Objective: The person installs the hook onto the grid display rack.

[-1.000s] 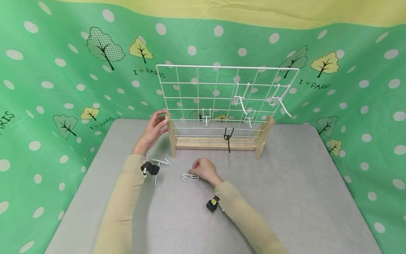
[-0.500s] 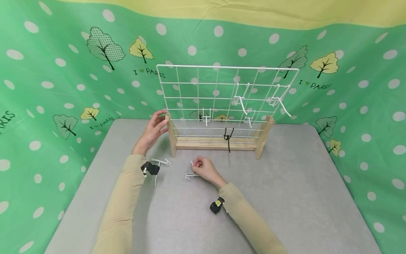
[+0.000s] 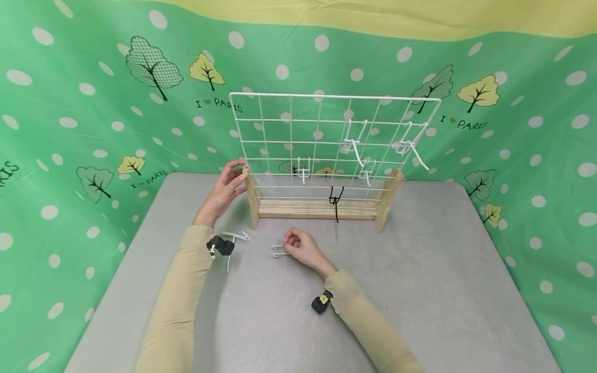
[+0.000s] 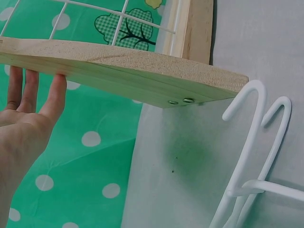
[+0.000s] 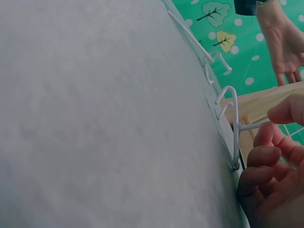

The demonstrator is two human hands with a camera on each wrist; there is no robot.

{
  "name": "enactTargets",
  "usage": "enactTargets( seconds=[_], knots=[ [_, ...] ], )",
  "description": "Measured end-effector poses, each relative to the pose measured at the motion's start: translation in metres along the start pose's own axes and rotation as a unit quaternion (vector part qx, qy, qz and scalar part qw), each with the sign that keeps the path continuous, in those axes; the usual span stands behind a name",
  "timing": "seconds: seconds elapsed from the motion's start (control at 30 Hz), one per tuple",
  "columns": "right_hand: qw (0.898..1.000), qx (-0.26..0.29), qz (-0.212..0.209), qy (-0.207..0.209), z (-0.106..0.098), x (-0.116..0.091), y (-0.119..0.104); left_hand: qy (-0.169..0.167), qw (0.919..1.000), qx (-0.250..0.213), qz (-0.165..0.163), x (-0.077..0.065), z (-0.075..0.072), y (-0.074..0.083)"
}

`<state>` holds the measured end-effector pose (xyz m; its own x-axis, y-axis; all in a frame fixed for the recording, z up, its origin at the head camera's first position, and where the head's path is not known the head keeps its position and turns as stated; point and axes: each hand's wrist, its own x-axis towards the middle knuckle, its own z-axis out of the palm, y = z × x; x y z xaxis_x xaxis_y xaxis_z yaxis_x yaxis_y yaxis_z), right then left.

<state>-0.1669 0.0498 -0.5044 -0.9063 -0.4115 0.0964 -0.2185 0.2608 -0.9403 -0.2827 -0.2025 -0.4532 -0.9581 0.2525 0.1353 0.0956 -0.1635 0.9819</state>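
In the head view my left hand touches the left wooden upright of a white wire grid rack. The left wrist view shows fairly straight fingers against that upright's outer face. My right hand is low over the table in front of the rack and pinches a white wire display hook. In the right wrist view, thumb and fingertip grip the hook's stem, with its two bent prongs clear of the fingers. A second white hook lies on the table by my left wrist.
Several white hooks, such as one at the upper right, hang on the grid. A black hook hangs low on it. Behind the grey table is a green dotted curtain.
My right hand has turned and shifted slightly right, tilting the pinched hook so its two prongs now point left. The left hand stays at the wooden upright.
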Motion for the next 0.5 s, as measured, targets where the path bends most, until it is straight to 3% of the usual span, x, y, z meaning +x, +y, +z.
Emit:
enactTargets(
  seconds=[0.17, 0.5],
  knots=[
    [1.0, -0.008, 0.0, -0.012, -0.003, -0.0033, -0.0084, -0.001, 1.0, 0.004, -0.001, 0.0, -0.0001, 0.0009],
    [1.0, -0.014, -0.013, -0.022, -0.0059, -0.0068, -0.0005, 0.0, 1.0, 0.003, 0.0, -0.0001, 0.0005, 0.0004]
  ],
)
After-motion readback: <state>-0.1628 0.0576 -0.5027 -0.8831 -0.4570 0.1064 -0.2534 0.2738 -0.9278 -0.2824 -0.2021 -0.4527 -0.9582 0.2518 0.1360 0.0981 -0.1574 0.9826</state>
